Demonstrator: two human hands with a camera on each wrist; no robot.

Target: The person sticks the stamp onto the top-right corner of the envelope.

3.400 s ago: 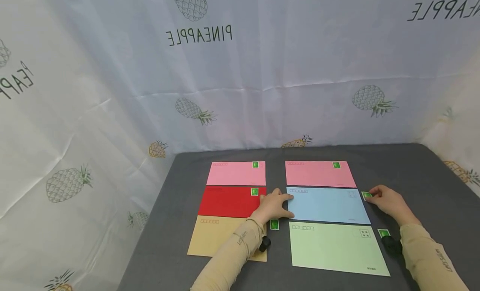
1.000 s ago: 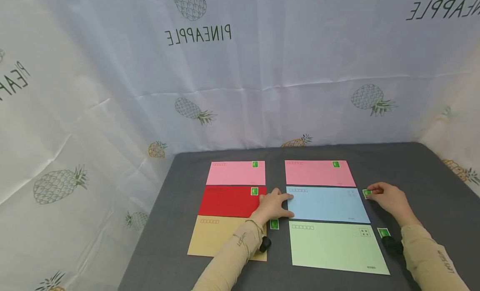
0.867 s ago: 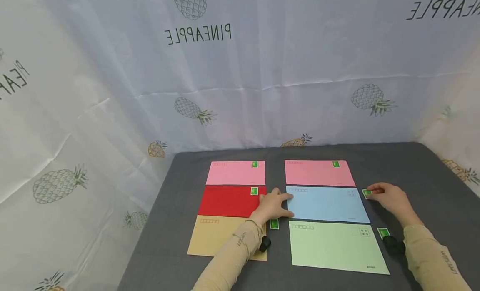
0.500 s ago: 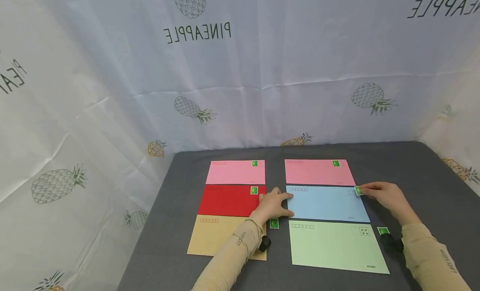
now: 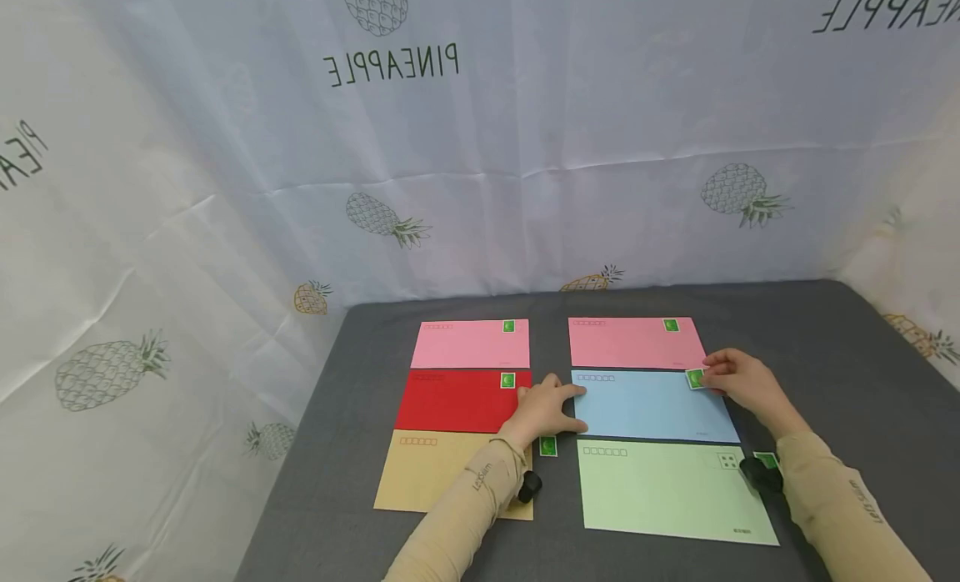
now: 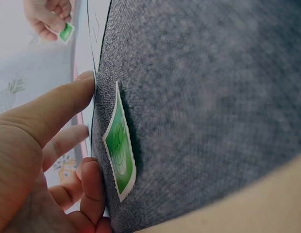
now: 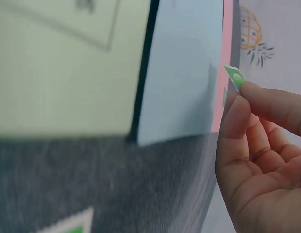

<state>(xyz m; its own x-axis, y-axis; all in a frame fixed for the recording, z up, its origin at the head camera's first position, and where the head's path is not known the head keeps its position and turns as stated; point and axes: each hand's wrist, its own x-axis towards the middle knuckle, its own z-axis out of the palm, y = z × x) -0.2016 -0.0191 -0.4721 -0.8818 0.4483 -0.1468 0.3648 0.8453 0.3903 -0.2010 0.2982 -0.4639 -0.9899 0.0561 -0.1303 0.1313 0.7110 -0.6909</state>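
Observation:
My right hand [image 5: 750,388] pinches a green postage stamp [image 5: 695,379] between thumb and forefinger, over the upper right corner of the light blue envelope [image 5: 645,407]. In the right wrist view the stamp [image 7: 234,75] sticks out tilted from the fingertips. My left hand [image 5: 542,408] spreads thumb and forefinger onto the blue envelope's left edge. Below that hand, a loose stamp [image 5: 548,446] lies on the grey cloth; the left wrist view shows this stamp [image 6: 120,150] close up. Another loose stamp [image 5: 765,459] is partly covered by the right wrist's camera.
Pink envelopes [image 5: 472,346] [image 5: 633,344] and a red envelope [image 5: 457,403] bear stamps at upper right. A tan envelope [image 5: 427,469] lies partly under the left forearm. The pale green envelope [image 5: 667,499] shows a bare stamp box. A pineapple-print curtain [image 5: 487,148] stands behind.
My right hand has carried the stamp leftward from beside the blue envelope to over its upper right corner. The left hand has stayed at the envelope's left edge.

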